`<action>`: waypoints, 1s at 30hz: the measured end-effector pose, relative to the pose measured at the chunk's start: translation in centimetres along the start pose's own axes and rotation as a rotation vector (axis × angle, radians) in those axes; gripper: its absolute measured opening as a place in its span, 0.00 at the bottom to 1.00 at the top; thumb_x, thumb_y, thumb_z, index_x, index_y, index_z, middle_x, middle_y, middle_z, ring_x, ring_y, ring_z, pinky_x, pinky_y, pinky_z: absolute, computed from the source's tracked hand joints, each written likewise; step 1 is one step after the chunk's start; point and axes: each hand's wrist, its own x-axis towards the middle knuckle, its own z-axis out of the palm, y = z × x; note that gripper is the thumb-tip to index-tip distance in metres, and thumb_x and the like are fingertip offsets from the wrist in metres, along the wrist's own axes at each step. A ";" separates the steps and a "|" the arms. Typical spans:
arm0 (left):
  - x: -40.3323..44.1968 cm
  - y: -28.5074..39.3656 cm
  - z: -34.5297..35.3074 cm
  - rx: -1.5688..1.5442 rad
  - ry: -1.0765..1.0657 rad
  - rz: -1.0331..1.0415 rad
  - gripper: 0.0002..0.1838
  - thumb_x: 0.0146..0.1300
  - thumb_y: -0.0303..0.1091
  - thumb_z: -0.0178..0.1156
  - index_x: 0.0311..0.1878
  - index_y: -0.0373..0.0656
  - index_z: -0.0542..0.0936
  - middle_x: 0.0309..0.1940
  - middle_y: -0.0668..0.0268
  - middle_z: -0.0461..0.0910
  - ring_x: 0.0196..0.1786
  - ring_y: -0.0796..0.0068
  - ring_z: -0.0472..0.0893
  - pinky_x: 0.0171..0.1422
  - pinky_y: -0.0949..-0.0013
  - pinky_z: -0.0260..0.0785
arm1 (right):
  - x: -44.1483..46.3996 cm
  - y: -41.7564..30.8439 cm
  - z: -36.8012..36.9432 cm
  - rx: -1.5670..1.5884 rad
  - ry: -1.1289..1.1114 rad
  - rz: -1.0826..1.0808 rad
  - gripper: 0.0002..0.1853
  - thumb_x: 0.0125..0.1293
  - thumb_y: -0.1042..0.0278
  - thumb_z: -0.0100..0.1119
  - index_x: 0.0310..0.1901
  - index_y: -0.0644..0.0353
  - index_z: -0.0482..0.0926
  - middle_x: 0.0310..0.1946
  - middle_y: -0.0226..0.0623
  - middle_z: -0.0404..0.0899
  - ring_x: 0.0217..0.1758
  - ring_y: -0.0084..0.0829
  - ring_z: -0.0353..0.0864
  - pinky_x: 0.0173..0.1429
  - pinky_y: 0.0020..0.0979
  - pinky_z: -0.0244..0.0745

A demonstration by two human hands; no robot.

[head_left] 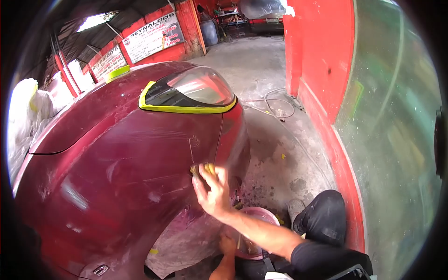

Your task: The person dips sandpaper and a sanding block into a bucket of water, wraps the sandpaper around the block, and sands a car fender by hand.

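Observation:
My right hand [212, 189] is closed around a small yellowish-brown pad [204, 171], which it holds against the dark red car fender [140, 154] below the headlight. A thin pale streak runs up the paint from the pad. Yellow tape [186, 110] borders the headlight [200, 86]. Lower down, my left hand [227, 245] is beside a pink basin [259, 217], near the plastic-covered wheel area [182, 242]. Its fingers are too unclear to tell whether they are open or closed.
A red wall [322, 56] and a greenish panel [396, 116] stand at the right. A cable [280, 105] lies on the concrete floor [261, 60]. Behind are a blue barrel [209, 32] and a covered car [263, 11]. Clear plastic [28, 112] hangs at the left.

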 end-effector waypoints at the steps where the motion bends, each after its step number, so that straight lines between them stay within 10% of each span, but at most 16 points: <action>1: -0.2 -0.2 -0.2 0.005 0.007 0.016 0.23 0.77 0.52 0.49 0.52 0.38 0.74 0.40 0.38 0.84 0.46 0.33 0.84 0.51 0.38 0.76 | 2.1 1.0 0.9 0.293 0.063 0.337 0.16 0.63 0.70 0.73 0.51 0.66 0.84 0.41 0.48 0.78 0.46 0.42 0.79 0.49 0.42 0.79; 2: -0.3 0.0 -0.3 0.006 0.014 0.027 0.23 0.77 0.52 0.49 0.52 0.38 0.74 0.40 0.38 0.84 0.46 0.33 0.84 0.51 0.38 0.76 | 4.8 2.5 2.1 0.582 0.106 0.672 0.15 0.64 0.70 0.72 0.50 0.66 0.84 0.41 0.49 0.79 0.46 0.43 0.79 0.49 0.43 0.78; 4: -0.2 0.2 -0.7 0.009 0.033 0.042 0.23 0.77 0.52 0.49 0.52 0.38 0.74 0.40 0.38 0.84 0.46 0.33 0.84 0.51 0.38 0.75 | 10.1 5.7 2.4 -0.244 0.010 0.108 0.16 0.67 0.68 0.69 0.53 0.66 0.81 0.40 0.50 0.79 0.47 0.43 0.78 0.51 0.44 0.76; 30: -1.3 4.2 -4.9 -0.054 0.055 -0.055 0.21 0.77 0.49 0.49 0.56 0.39 0.72 0.39 0.43 0.85 0.43 0.36 0.86 0.48 0.42 0.79 | -1.4 2.5 -0.9 -0.073 -0.155 -0.066 0.21 0.68 0.66 0.68 0.57 0.68 0.76 0.51 0.52 0.76 0.56 0.48 0.77 0.60 0.47 0.73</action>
